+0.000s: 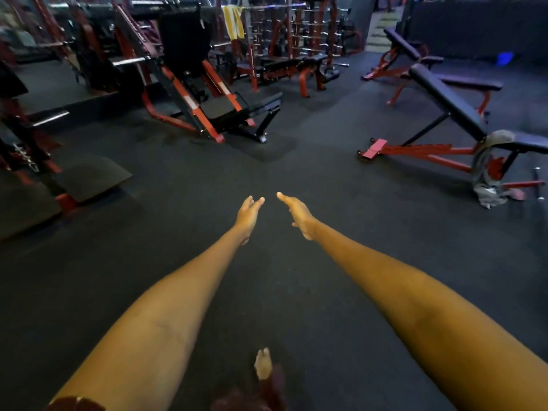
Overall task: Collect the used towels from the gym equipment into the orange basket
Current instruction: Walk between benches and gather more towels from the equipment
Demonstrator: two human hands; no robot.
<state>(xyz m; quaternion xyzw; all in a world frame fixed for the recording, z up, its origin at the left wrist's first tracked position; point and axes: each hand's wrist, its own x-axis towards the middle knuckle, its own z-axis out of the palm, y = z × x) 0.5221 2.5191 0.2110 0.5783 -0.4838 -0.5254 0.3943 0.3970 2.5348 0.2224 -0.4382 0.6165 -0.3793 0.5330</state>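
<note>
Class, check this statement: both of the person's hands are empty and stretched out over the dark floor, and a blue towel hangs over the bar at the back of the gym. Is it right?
Not quite. The towel hanging over the bar at the back is yellow, not blue, as the head view shows. The rest holds: the left hand and right hand are both empty and stretched out over the dark floor.

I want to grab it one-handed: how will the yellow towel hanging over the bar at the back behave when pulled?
The yellow towel hangs in limp folds over the bar, so it is probably floppy and light. It seems only draped, so it should slide off with a tug. Its loose ends will likely dangle and trail.
</note>
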